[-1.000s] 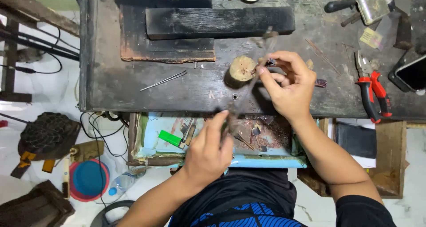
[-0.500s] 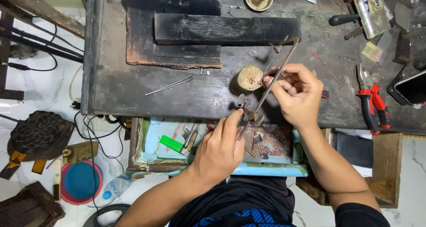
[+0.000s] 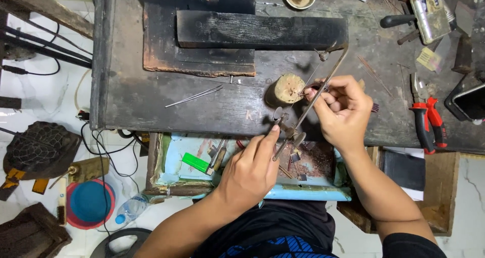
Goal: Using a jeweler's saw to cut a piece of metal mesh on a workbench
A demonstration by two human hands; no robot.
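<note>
A thin metal saw frame (image 3: pixel 316 94) slants across the bench edge beside a round wooden peg (image 3: pixel 289 88).

Pliers (image 3: pixel 428 117) right of wooden peg (image 3: pixel 289 88)

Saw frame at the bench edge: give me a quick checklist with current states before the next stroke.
1. Left hand has a grip on the lower end of the saw frame: ok.
2. Right hand pinches a small workpiece at the round wooden block: ok.
3. Blade seated and tight in the frame: cannot tell, too thin to see.
4. Right fingers away from the blade line: not ok, they sit right against the frame.
5. Open drawer sits below the cutting spot: ok.
6. Red pliers lie apart from both hands: ok.
</note>
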